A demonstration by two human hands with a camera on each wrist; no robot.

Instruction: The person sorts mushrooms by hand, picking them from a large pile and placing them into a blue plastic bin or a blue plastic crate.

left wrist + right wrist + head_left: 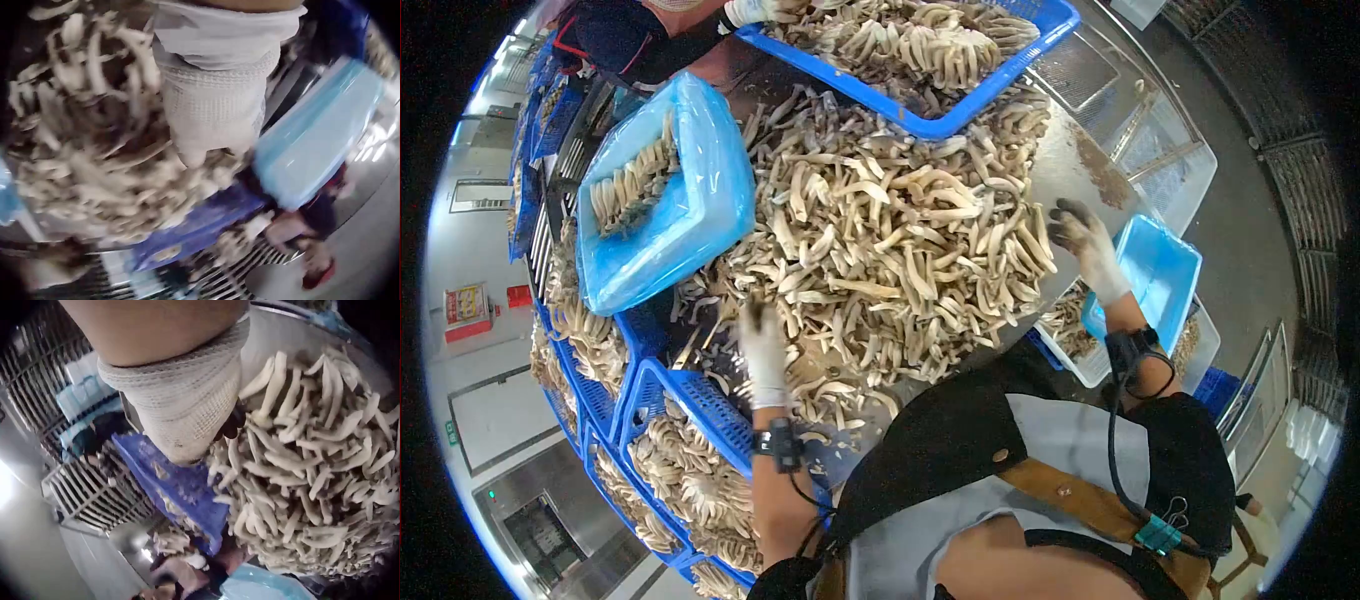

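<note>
A large heap of pale, long-stemmed mushrooms (pixel 900 240) is spread over a metal table. My left hand (pixel 762 345), in a white glove with darkened fingertips, reaches to the heap's near left side, its fingers pointing forward. In the left wrist view, the glove (pixel 212 106) hides most of its fingers. At the heap's right edge is my right hand (pixel 1088 245), gloved too, with fingers loosely spread and nothing seen in them. The right wrist view shows its glove (pixel 187 419) beside the mushrooms. A blue-lined tray (pixel 650 270), left of the heap, holds a row of mushrooms.
At the far side, another person's gloved hand (pixel 750 10) is by a blue crate (pixel 930 128) of mushrooms. Blue crates (pixel 690 400) full of mushrooms line the left. A light-blue bin (pixel 1175 260) stands near my right forearm, over a white container (pixel 1090 372) with mushrooms.
</note>
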